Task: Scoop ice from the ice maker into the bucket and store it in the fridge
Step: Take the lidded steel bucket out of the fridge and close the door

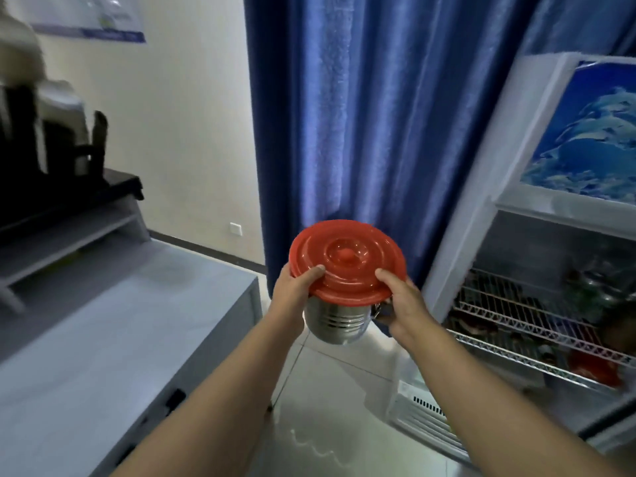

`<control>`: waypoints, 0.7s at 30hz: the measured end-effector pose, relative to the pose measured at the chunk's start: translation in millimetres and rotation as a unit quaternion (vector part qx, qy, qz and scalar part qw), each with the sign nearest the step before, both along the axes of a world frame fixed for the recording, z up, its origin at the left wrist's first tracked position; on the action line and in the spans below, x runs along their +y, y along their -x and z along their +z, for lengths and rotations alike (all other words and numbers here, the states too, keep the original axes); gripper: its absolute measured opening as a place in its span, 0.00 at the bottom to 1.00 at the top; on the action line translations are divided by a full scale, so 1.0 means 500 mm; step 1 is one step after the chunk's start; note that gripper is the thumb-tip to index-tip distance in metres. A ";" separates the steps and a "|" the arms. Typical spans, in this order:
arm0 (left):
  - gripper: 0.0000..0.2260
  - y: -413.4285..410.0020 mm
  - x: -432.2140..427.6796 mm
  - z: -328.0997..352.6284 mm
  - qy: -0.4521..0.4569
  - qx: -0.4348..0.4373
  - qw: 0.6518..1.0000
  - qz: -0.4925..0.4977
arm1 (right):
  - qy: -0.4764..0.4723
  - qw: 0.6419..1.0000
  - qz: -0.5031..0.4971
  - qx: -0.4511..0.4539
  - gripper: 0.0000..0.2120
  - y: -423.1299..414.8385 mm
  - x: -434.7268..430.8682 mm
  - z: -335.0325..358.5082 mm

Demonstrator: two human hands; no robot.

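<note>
lidded round steel bucket (335, 320) with red plastic lid (346, 258) held mid-air | left hand (292, 287), right hand (401, 304) both clasp it | open white fridge (475, 215) beside; storing left

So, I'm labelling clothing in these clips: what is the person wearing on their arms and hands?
Nothing that shows. The left forearm and right forearm are bare to the picture's edge, no sleeve in view. The left hand and right hand have no gloves, watch, bracelet or ring visible.
</note>
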State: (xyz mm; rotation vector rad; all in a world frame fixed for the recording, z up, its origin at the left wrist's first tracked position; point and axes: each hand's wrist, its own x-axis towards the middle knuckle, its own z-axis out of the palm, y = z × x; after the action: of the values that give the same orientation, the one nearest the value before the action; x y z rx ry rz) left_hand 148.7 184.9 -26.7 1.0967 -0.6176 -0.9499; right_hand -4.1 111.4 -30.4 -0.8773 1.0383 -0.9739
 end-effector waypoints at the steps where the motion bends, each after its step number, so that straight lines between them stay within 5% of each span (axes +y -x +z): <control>1: 0.16 -0.038 0.014 0.003 -0.003 -0.001 1.000 0.011 | -0.002 1.000 0.012 -0.004 0.06 -0.041 0.008 0.001; 5: 0.22 -0.200 0.081 0.006 -0.009 -0.008 0.999 0.047 | -0.017 0.998 0.053 0.003 0.06 -0.219 0.046 0.003; 21: 0.17 -0.620 0.189 -0.063 -0.083 0.031 0.983 0.161 | -0.041 0.989 0.137 0.033 0.07 -0.656 0.135 -0.041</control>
State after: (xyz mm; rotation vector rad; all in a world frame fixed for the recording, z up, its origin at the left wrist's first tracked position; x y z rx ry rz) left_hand 458.5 279.6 -57.9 1.2670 -0.3000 -0.7597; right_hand 323.8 178.7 -51.1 -0.9598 0.9763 -0.6721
